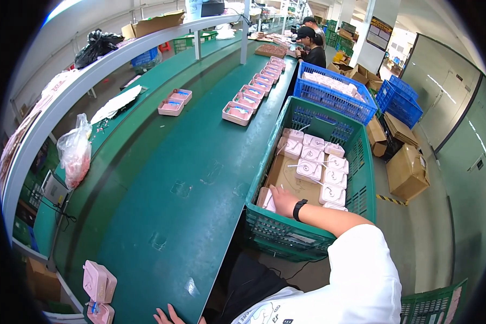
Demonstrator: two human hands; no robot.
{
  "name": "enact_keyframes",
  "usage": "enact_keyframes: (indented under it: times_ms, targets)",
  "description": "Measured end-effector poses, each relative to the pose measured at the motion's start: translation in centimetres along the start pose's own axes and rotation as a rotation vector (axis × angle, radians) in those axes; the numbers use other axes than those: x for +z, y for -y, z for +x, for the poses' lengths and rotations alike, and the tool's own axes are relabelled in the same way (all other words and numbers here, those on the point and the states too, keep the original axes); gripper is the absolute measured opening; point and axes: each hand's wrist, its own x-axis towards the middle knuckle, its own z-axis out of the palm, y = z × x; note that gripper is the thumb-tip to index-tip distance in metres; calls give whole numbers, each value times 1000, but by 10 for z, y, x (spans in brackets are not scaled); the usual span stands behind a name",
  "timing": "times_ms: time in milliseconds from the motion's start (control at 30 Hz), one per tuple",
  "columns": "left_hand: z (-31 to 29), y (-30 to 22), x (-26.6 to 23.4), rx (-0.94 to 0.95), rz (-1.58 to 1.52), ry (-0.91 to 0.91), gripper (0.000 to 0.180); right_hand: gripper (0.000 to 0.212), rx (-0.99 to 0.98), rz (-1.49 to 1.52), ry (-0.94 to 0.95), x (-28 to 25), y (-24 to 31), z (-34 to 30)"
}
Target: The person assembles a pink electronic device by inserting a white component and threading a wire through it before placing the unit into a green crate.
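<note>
My right hand [284, 201] reaches down into a large green plastic crate [366, 181] beside the conveyor. Its fingers are closed over a pale pink square plastic case [264, 198] in the crate's near left corner. Several more pink cases [309, 169], with round markings and short white strips or cords, sit in rows on the brown cardboard lining. My left hand [170, 316] shows at the lower edge, fingers apart over the conveyor's green surface, holding nothing. To its left stand a closed pink case [98, 282] and a pink case with blue parts inside [100, 313].
Open pink trays [237, 112] line the green conveyor belt [162, 200]; two more [171, 106] sit left of them. A blue crate [337, 100] adjoins the green one. Two people [312, 51] work farther along. Cardboard boxes [408, 174] stand on the right. A grey rail [35, 124] curves along the left.
</note>
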Motion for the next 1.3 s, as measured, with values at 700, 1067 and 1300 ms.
enact_keyframes:
  times_ms: [700,1067,1300]
  targets:
    - [0,1,5,-14,-20,-35,85,145,-174,141,72,-40,-45,-20]
    - [-2,8,6,-5,-36,-34,87,148,-141,113,46,-15,-53,-16]
    - [-7,4,-2,-34,-28,-11,88,142,-147,148,108,-54,-53,5]
